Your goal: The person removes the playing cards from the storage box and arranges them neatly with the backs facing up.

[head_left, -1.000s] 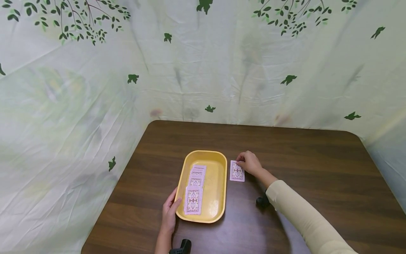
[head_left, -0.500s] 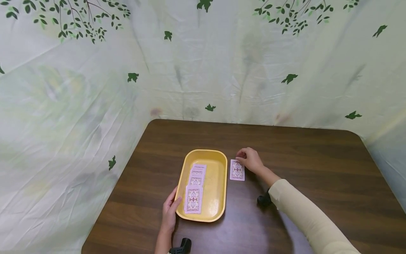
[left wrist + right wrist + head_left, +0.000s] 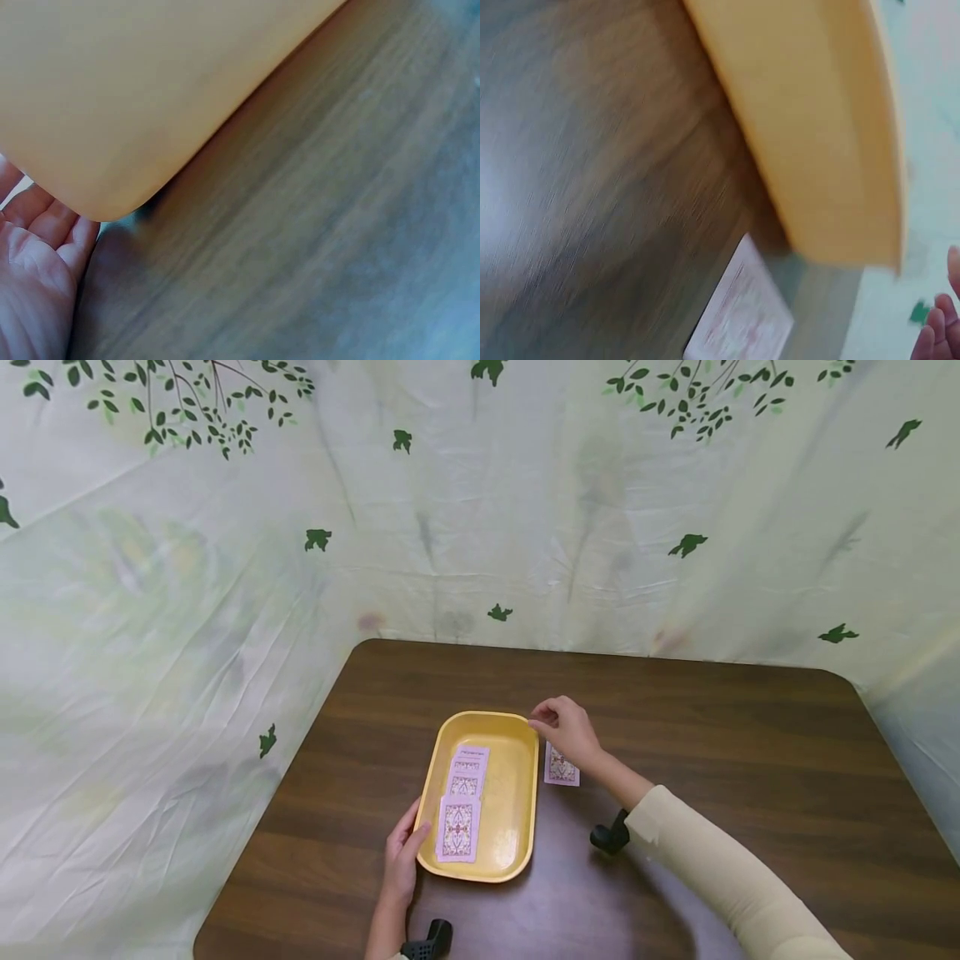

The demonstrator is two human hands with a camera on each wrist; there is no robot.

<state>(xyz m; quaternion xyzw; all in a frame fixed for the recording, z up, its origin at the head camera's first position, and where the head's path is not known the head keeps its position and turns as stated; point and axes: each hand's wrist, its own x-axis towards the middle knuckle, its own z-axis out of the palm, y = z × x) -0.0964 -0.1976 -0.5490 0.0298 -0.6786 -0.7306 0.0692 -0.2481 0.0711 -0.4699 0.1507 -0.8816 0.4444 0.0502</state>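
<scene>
left hand (image 3: pixel 401 860) flat against tray (image 3: pixel 517 777) near corner, fingers relaxed | right hand (image 3: pixel 566 731) above tray's far right rim, fingers curled, grip unclear | card (image 3: pixel 561 770) under its wrist

The place looks like a makeshift recording corner rather than a lived-in room. A creased pale sheet (image 3: pixel 480 527) printed with green branches and birds hangs right behind the dark wooden table (image 3: pixel 750 752) and wraps round its left side, hiding any walls.
</scene>
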